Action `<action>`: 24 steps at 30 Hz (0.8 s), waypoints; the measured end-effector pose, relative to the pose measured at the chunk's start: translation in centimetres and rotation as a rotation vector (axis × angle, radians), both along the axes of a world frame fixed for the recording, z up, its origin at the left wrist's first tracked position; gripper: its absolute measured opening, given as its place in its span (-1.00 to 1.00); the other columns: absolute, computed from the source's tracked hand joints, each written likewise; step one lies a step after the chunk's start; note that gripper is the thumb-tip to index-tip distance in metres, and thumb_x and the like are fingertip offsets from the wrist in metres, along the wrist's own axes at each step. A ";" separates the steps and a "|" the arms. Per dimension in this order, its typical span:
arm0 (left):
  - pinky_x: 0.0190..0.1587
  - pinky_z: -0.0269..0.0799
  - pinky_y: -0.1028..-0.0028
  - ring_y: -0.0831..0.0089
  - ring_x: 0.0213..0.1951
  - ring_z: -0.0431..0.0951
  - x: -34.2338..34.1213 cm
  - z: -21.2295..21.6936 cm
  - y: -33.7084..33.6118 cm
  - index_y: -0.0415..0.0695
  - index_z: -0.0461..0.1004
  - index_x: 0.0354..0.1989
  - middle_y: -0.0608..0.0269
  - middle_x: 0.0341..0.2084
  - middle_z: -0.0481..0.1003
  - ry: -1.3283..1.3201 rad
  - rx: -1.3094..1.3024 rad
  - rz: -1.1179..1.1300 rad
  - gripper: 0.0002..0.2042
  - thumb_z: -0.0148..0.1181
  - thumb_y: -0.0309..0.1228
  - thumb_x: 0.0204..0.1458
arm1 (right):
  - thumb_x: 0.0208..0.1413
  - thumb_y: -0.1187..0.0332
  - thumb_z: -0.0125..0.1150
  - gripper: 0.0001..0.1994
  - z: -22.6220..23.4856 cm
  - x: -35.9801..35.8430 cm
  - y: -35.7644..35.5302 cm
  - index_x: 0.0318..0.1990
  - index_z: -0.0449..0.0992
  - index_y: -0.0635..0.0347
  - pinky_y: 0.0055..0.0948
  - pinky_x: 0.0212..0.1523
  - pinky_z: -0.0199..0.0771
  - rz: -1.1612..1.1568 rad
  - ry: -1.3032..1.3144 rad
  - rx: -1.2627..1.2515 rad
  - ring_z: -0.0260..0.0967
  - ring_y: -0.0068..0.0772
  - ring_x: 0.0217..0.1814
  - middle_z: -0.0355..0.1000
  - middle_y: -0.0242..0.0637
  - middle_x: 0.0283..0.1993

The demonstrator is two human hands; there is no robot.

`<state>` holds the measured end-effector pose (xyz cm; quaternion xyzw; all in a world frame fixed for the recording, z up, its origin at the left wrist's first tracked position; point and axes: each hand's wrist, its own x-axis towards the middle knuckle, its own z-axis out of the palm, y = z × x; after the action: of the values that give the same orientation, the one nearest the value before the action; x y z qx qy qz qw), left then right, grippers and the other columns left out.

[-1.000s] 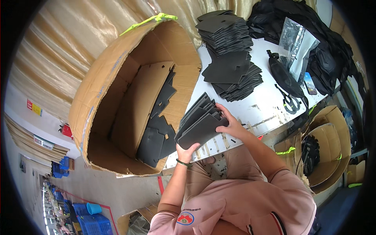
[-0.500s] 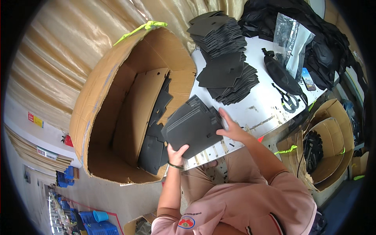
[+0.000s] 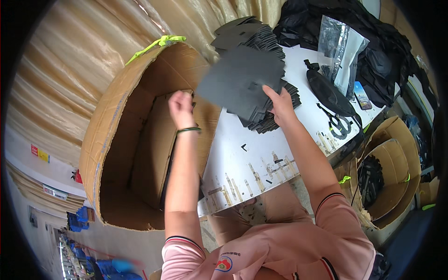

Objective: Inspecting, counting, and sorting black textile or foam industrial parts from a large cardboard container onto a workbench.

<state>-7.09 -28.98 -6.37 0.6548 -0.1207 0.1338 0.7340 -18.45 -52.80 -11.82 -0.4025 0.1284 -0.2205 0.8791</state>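
Observation:
My right hand [image 3: 282,106] grips a stack of flat black foam-like sheets [image 3: 242,81] by its near right edge, thumb on top. These sheets hang tilted over the stacked black sheets [image 3: 254,37] on the white table and hide part of them. At the left, my left hand [image 3: 182,109] is raised above the mouth of a large cardboard box [image 3: 112,116]. Motion blurs its fingers, which look curled, and nothing shows in them. A dark cord circles that wrist. My left forearm covers much of the box's inside.
On the white table [image 3: 242,158] lie scissors [image 3: 340,126], a black pouch [image 3: 329,91], a phone [image 3: 363,95], a clear plastic bag [image 3: 343,51] and small black scraps. Black fabric [image 3: 382,56] is heaped at the far right. Another cardboard box [image 3: 396,186] with black pieces stands at the right.
The sheets have moved up and away, from the near table edge to over the stacks, in my right hand. My left hand has let go of them and moved up left over the box.

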 end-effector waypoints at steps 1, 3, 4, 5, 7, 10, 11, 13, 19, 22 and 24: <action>-0.04 0.32 0.44 0.49 -0.15 0.36 1.8 -4.0 1.2 -0.15 0.28 0.00 0.28 -0.17 0.37 0.091 0.158 -0.012 -0.55 0.25 -0.21 0.01 | -0.03 0.25 0.33 -0.48 -1.9 1.2 0.0 0.04 0.26 0.23 -0.12 -0.06 0.41 -0.022 0.118 0.019 0.37 -0.25 -0.01 0.36 -0.19 0.03; -0.10 0.30 0.30 0.44 -0.16 0.33 1.2 -11.0 1.0 -0.05 0.14 0.20 0.28 -0.07 0.35 0.478 0.242 -0.098 -0.25 0.24 0.09 -0.10 | -0.05 0.20 0.35 -0.43 -3.1 2.8 0.9 0.07 0.24 0.20 -0.06 -0.08 0.40 -0.020 0.243 0.027 0.35 -0.21 0.03 0.33 -0.18 0.06; 0.13 0.10 0.07 0.26 0.11 0.21 -1.3 -12.1 -2.0 -0.07 -0.06 0.33 0.18 0.17 0.18 0.580 0.282 -0.233 -0.10 0.18 0.16 -0.09 | -0.06 0.18 0.36 -0.38 -4.0 2.8 -0.1 0.09 0.20 0.21 -0.03 -0.07 0.38 -0.052 0.305 -0.004 0.30 -0.16 0.08 0.29 -0.16 0.10; 0.23 -0.01 0.16 0.22 0.23 0.07 -2.9 -11.8 -3.9 -0.18 -0.15 0.33 0.02 0.24 0.06 0.553 0.278 -0.329 -0.05 0.17 0.15 -0.07 | -0.08 0.15 0.37 -0.33 -4.5 2.7 -0.1 0.12 0.16 0.21 0.01 -0.06 0.36 -0.056 0.362 -0.035 0.25 -0.11 0.14 0.25 -0.13 0.13; 0.32 -0.12 0.25 0.19 0.35 -0.07 -4.8 -12.6 -5.7 -0.27 -0.24 0.35 -0.07 0.32 -0.05 0.443 0.247 -0.443 -0.01 0.14 0.15 -0.04 | -0.11 0.08 0.38 -0.22 -5.0 2.5 -0.2 0.18 0.09 0.25 0.06 -0.02 0.32 -0.099 0.363 -0.029 0.15 -0.03 0.22 0.17 -0.09 0.21; 0.32 -0.09 0.42 0.27 0.34 -0.02 -3.3 -14.2 -7.2 -0.36 -0.25 0.33 -0.09 0.32 -0.04 0.298 0.227 -0.411 -0.08 0.08 0.06 0.06 | -0.09 0.04 0.37 -0.19 -4.7 1.8 0.6 0.19 0.08 0.31 0.02 -0.07 0.37 -0.095 0.304 -0.040 0.19 -0.06 0.22 0.19 -0.06 0.21; 0.31 -0.06 0.44 0.26 0.33 0.00 -3.7 -13.6 -8.0 -0.35 -0.22 0.33 -0.10 0.31 -0.01 0.355 0.204 -0.429 -0.13 0.08 0.01 0.09 | -0.07 0.04 0.35 -0.21 -4.6 0.8 0.5 0.18 0.10 0.32 -0.05 -0.13 0.44 -0.069 0.297 -0.035 0.27 -0.10 0.16 0.23 -0.05 0.17; 0.29 -0.02 0.43 0.24 0.31 0.05 -2.8 -13.8 -7.1 -0.33 -0.19 0.34 -0.11 0.30 0.02 0.353 0.228 -0.418 -0.14 0.08 0.01 0.08 | -0.03 0.01 0.32 -0.27 -3.8 -0.5 1.5 0.14 0.14 0.31 -0.17 -0.27 0.56 0.001 0.292 -0.050 0.41 -0.19 -0.01 0.31 -0.06 0.09; -0.02 0.36 0.40 0.42 -0.04 0.40 -3.6 -13.6 -2.3 -0.14 0.25 0.15 0.20 -0.05 0.37 0.474 0.179 -0.258 -0.42 0.11 0.00 0.07 | 0.10 -0.24 -0.03 -0.31 -4.0 -2.5 -0.2 0.09 0.28 0.24 -0.44 -0.49 0.58 0.032 0.437 -0.328 0.45 -0.43 -0.43 0.40 -0.23 -0.23; -0.22 0.54 0.34 0.32 -0.25 0.53 -2.2 -15.1 5.7 -0.14 0.24 0.10 0.16 -0.18 0.42 0.695 -0.330 -0.160 -0.52 0.08 -0.10 0.11 | 0.20 -0.04 -0.01 -0.47 -8.2 -5.5 -0.5 0.10 0.24 0.24 -0.61 -0.63 0.38 -0.138 0.416 -0.428 0.28 -0.58 -0.61 0.34 -0.31 -0.38; -0.15 0.56 0.21 0.16 -0.20 0.55 -0.4 -15.6 11.5 -0.29 0.26 -0.03 -0.02 -0.21 0.47 0.787 -0.687 -0.004 -0.56 0.04 -0.14 0.13 | 0.24 0.17 0.02 -0.67 -13.1 -7.4 1.0 0.00 0.29 0.21 -0.64 -0.66 0.22 -0.180 0.283 -0.488 0.16 -0.65 -0.65 0.29 -0.39 -0.41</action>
<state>-7.45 -17.44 -22.00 0.3766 0.2140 -0.0922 0.8966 -25.88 -51.84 -24.95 -0.6157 0.2279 -0.2635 0.7067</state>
